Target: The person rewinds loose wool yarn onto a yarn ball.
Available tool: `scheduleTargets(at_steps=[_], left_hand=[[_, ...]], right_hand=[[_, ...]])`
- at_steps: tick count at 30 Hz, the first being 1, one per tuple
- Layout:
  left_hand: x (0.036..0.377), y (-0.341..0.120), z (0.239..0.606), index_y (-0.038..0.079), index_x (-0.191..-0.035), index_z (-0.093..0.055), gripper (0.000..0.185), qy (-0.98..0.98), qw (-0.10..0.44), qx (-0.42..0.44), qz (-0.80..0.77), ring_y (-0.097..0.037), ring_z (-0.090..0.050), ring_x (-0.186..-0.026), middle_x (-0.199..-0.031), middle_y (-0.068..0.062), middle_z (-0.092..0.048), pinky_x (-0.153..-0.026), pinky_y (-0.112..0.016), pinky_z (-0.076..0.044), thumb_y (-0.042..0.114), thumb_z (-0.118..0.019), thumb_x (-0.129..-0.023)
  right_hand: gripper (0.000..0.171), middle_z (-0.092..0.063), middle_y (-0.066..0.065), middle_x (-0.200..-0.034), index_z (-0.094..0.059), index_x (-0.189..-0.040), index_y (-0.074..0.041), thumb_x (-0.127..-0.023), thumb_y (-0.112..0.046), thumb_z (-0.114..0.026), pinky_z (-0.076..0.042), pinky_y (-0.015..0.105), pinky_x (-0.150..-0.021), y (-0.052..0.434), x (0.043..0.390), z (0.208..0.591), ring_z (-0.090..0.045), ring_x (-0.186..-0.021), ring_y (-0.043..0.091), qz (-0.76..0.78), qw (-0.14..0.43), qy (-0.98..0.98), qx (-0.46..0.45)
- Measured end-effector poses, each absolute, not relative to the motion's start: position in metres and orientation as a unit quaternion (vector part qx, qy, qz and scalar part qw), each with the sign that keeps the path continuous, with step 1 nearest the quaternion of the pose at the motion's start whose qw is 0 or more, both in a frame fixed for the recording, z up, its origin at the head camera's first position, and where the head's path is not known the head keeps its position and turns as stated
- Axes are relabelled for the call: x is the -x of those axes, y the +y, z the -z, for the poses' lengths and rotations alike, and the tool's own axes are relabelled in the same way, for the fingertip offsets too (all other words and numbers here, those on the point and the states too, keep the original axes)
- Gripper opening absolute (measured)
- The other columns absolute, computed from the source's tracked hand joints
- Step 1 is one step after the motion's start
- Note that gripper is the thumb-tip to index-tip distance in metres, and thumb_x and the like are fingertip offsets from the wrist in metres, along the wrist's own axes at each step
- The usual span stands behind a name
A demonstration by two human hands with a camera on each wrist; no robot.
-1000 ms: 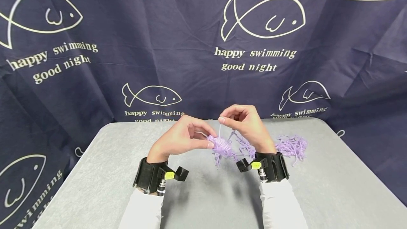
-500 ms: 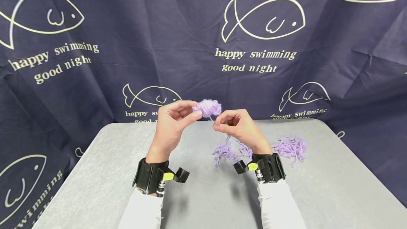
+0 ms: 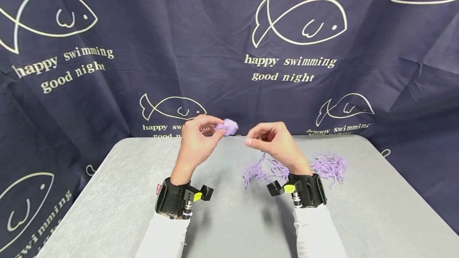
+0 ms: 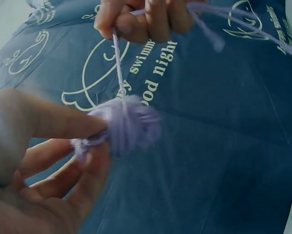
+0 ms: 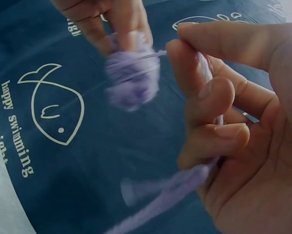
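Observation:
My left hand [image 3: 198, 140] pinches a small ball of light purple yarn [image 3: 228, 127] between thumb and fingertips, above the far edge of the table. In the left wrist view the wound strands of the yarn ball [image 4: 129, 124] show clearly. A single yarn strand [image 5: 160, 52] runs taut from it to my right hand [image 3: 274, 142]. Thumb and index finger of that hand pinch the strand, and the other fingers curl over it in the right wrist view. From below those fingers a doubled length of yarn [image 5: 160, 204] trails away toward the table.
Loose purple yarn [image 3: 256, 172] lies on the grey table [image 3: 229, 226] below my right hand. A second tangled heap of yarn [image 3: 330, 167] sits to the right of that wrist. Behind the table hangs a dark blue cloth [image 3: 215, 51] with fish drawings.
The left hand has lifted the yarn ball up and to the left, away from the loose yarn. The right hand dipped slightly, and the strand now stretches sideways between both hands.

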State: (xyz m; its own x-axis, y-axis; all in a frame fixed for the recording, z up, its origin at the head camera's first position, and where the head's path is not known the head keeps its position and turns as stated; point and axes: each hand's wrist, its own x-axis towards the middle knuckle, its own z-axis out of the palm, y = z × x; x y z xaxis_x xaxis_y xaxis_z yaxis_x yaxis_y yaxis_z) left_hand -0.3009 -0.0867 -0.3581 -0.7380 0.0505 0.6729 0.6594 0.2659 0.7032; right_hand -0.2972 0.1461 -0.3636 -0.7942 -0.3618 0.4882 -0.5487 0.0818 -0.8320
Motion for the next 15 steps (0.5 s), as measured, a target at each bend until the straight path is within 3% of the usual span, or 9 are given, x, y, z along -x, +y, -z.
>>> scheduleTargets(at_steps=[6,15], left_hand=[[0.2983,-0.0863,0.3580,0.000,-0.091,-0.077,0.016,-0.804,0.169,0.268,0.503,-0.020,-0.069,-0.079,-0.090,-0.009,-0.072,-0.079,-0.035,-0.061,-0.009,-0.076,-0.078],[0.2946,-0.0876,0.3570,0.004,-0.092,-0.076,0.015,-0.805,0.025,0.384,0.451,-0.013,-0.067,-0.083,-0.091,-0.001,-0.072,-0.082,-0.030,-0.060,-0.006,-0.077,-0.081]], right_hand=[[0.007,-0.063,0.003,-0.070,-0.074,-0.092,0.003,-0.086,0.002,-0.077,-0.038,0.024,-0.048,0.1511,0.2977,0.3620,-0.047,-0.055,0.012,-0.622,0.097,-0.712,-0.311],[0.009,-0.066,0.001,-0.074,-0.073,-0.090,0.002,-0.085,-0.002,-0.079,-0.037,0.023,-0.049,0.1558,0.3000,0.3632,-0.045,-0.055,0.010,-0.664,0.114,-0.687,-0.271]])
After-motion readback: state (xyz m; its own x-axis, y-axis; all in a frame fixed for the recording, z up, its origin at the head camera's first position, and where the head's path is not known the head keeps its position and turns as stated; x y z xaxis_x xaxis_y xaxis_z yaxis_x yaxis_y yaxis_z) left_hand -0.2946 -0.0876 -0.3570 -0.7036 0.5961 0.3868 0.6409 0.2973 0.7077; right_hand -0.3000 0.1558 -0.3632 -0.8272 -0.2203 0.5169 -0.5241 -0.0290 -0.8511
